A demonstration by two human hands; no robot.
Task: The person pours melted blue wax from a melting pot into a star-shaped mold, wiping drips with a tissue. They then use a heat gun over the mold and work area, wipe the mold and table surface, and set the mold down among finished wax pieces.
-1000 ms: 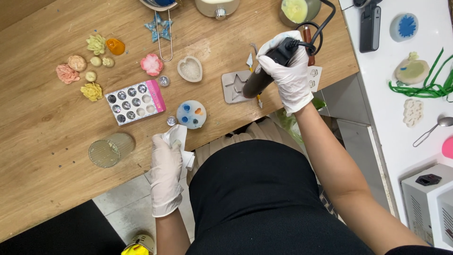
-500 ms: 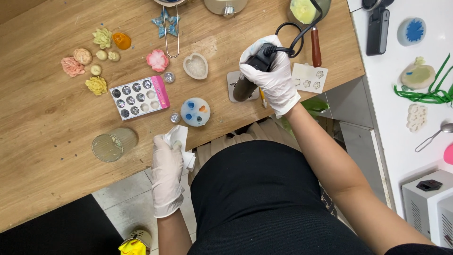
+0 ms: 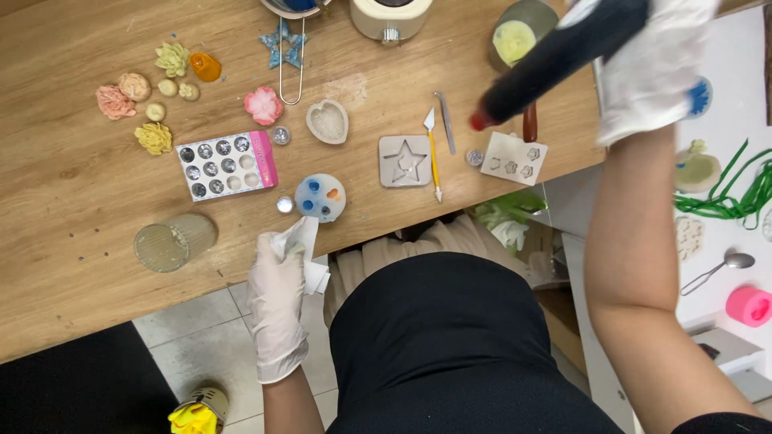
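Note:
My left hand (image 3: 277, 293), in a white glove, holds a crumpled white tissue (image 3: 304, 245) at the near edge of the wooden table (image 3: 72, 177), just below a round blue mould (image 3: 320, 197). My right hand (image 3: 655, 68), also gloved, grips a black heat gun (image 3: 555, 56) raised at the upper right; its red-tipped nozzle points down-left above a white mould with small cavities (image 3: 515, 158). A grey square star mould (image 3: 404, 161) lies in the middle, with a yellow-handled palette knife (image 3: 434, 157) beside it.
A heart mould (image 3: 328, 122), pink flower (image 3: 264, 105), blue star (image 3: 281, 46), several small flower casts (image 3: 153, 138) and a pink-edged tray of round cavities (image 3: 227, 165) lie on the left. A ribbed glass (image 3: 173, 241) stands near the edge. On the white counter lie green strands (image 3: 724, 201), a spoon (image 3: 720, 269) and a pink mould (image 3: 749, 306).
My right hand has lifted the heat gun away from the star mould, up and to the right. The left hand with the tissue has stayed in place.

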